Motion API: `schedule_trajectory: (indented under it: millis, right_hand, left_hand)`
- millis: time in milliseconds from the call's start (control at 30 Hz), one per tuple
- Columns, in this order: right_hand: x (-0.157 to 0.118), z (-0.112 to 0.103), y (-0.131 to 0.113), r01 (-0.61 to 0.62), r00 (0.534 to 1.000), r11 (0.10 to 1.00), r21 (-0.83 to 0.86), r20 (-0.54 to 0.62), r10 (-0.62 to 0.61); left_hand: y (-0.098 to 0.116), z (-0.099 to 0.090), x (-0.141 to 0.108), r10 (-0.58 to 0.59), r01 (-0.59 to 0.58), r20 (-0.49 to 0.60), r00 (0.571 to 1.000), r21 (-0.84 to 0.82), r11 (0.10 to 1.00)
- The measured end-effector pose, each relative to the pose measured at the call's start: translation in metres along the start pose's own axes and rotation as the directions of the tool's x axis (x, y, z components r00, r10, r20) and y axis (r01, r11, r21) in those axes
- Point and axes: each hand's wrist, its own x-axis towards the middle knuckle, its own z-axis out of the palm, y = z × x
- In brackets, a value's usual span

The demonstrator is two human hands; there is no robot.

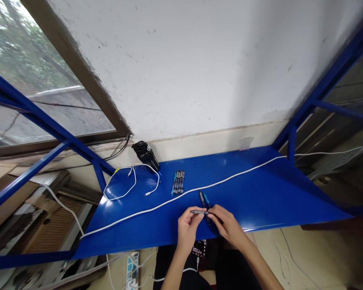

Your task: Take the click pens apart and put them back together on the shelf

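Observation:
A grey-and-black pen point(199, 212) lies level between my two hands, above the front part of the blue table point(266, 193). My left hand point(189, 221) pinches its left part, while the fingers of my right hand point(223, 219) close on its right end. Just beyond my hands, a grey pen point(201, 197) and a blue pen point(206, 198) rest on the tabletop, their near ends partly hidden by my right hand. Farther back, several pens point(178, 181) lie side by side in a row, with a blue one at the left.
A white cable point(230, 177) crosses the whole table between the pen row and my hands. At the back left stands a black bottle point(145, 155), with a looped white charging cable point(121, 197) near it. A phone point(199, 247) sits below the table edge.

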Motion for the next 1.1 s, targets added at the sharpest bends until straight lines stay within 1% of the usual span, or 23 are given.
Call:
schedule_trajectory:
  millis: [67,167,233,333,467,500,600,633,700,767,867,900,1033,1100]
  right_hand:
    - [-0.0005,0.0006,0.0015,-0.003,1.0,1.0,-0.018,-0.012,0.002]
    - [-0.0013,0.0019,0.0033,-0.04,0.998,0.999,-0.009,-0.052,0.039]
    - [-0.0011,0.0018,0.0029,-0.042,0.999,0.999,0.008,-0.031,0.042]
    - [-0.001,0.0011,0.0018,-0.008,1.0,1.0,-0.001,0.019,0.008]
    - [-0.0016,0.0016,0.0021,-0.028,0.998,1.0,-0.012,-0.062,0.027]
    - [-0.0013,0.0017,0.002,-0.025,0.998,1.0,-0.008,-0.061,0.025]
    - [0.0002,0.001,0.0007,0.008,1.0,1.0,-0.013,-0.007,-0.008]
    - [0.0007,0.0008,0.0003,0.011,1.0,1.0,-0.025,-0.007,-0.011]
    - [0.0012,0.0004,0.0,-0.007,0.999,0.999,-0.039,-0.046,0.005]
    - [0.0011,0.0005,0.0005,-0.024,0.998,0.999,-0.026,-0.057,0.022]
    - [0.0002,0.0012,0.0023,-0.012,1.0,1.0,-0.016,0.007,0.012]
    - [-0.0004,0.0016,0.0031,-0.007,1.0,1.0,-0.029,0.009,0.008]
    - [-0.0021,0.0038,0.0058,-0.036,0.996,0.998,-0.049,-0.085,0.032]
    - [-0.0018,0.0042,0.0063,-0.029,0.998,0.999,-0.03,-0.055,0.028]
  left_hand:
    - [-0.0008,-0.0004,0.0001,0.004,-0.004,0.004,1.0,0.001,1.0]
    - [-0.0018,-0.0011,0.0001,0.007,-0.007,0.019,1.0,0.005,1.0]
    - [-0.0018,-0.0014,0.0001,0.008,-0.008,0.023,1.0,0.009,1.0]
    - [-0.0008,-0.0013,0.0001,0.012,-0.012,0.02,1.0,0.009,1.0]
    - [0.0006,-0.0008,0.0,0.002,-0.002,0.023,1.0,0.006,1.0]
    - [0.0003,-0.0009,0.0,-0.002,0.001,0.021,1.0,0.004,1.0]
    - [-0.0017,-0.0017,0.0002,0.0,0.0,0.014,1.0,-0.002,1.0]
    - [-0.0026,-0.002,0.0003,0.001,-0.001,0.015,1.0,-0.005,1.0]
    - [-0.0041,-0.0026,0.0005,-0.001,0.002,0.019,1.0,-0.017,1.0]
    - [-0.0049,-0.0027,0.0008,-0.006,0.006,0.018,1.0,-0.027,1.0]
    - [-0.0048,-0.0026,0.0009,0.001,-0.001,0.004,1.0,-0.022,1.0]
    - [-0.0047,-0.0025,0.0009,0.003,-0.003,0.005,1.0,-0.021,1.0]
    - [-0.0046,-0.0025,0.0008,-0.006,0.007,0.011,1.0,-0.04,0.999]
    - [-0.0048,-0.0025,0.0008,-0.01,0.01,0.003,1.0,-0.043,0.999]
